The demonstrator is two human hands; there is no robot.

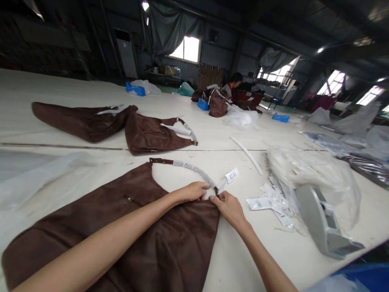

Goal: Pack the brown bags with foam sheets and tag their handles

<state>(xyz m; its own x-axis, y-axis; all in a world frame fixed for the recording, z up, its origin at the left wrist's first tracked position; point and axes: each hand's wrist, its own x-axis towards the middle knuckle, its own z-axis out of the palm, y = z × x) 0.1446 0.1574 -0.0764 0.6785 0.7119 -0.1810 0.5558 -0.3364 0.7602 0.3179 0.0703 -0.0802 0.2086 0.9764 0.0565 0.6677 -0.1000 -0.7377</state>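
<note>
Across the lower left and centre of the frame, a large brown bag (pixel 170 239) lies flat on the white table (pixel 234 259), its long axis running from the lower left corner up toward the hands near the middle. From the fingers, most of this bag extends to the left and downward, while its strap (pixel 194 167), wrapped in white material, arches up and to the left. The important relation is at the bag's upper right corner, where the strap comes down to a dark metal fitting (pixel 216 190). The right hand (pixel 227 206) is the nearer one to this place: its thumb and fingers are pinched on the corner, just under the fitting. The left hand (pixel 196 191) is just beside it, on the left, inside the strap's arch; its fingers are curled, but one cannot tell if they grasp something. Its forearm crosses over the bag from the lower left. A white tag (pixel 231 175) rests just above and to the right of the fitting. Further right, well apart from the fingers, a heap of loose tags (pixel 273 198) lies beside a grey dispenser (pixel 316 219).
</note>
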